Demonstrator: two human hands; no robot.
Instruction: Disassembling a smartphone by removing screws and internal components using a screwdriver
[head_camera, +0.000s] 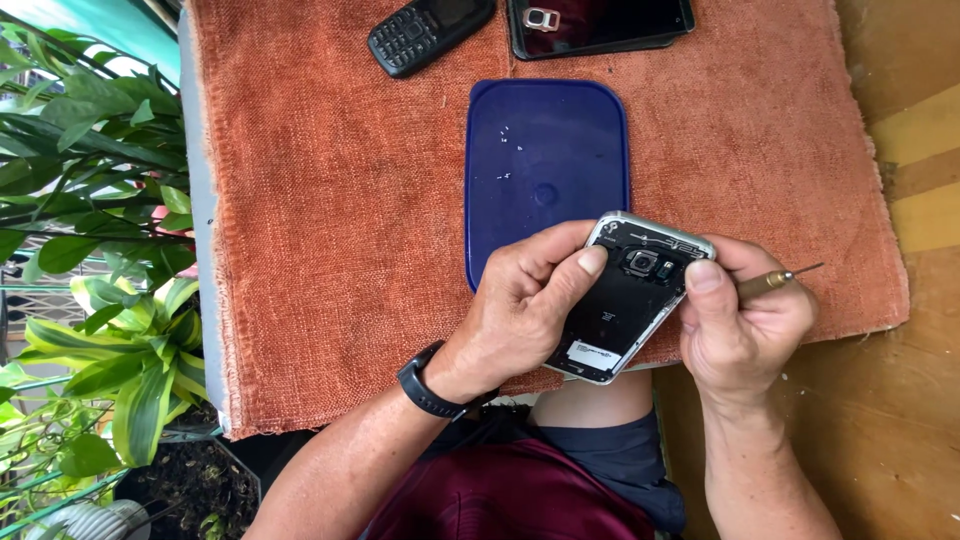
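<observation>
Opened phone (625, 305) held over orange cloth (340, 200).
We gripped it with left hand (520, 310); right hand (740, 325) pinched its edge (small screwdriver (775, 281) tucked in).

— What's the opened phone (628, 300) made of?
— A bright metal rim around a matt black plastic inside, with a glossy camera lens.
— And under it?
— A coarse, rough-woven rust-orange cloth (330, 200). On it lies a smooth, glossy blue plastic lid (545, 160).
— The screwdriver (775, 281)?
— A brassy metal shaft. The desk (900, 400) beside it looks like worn, dull wood.
</observation>
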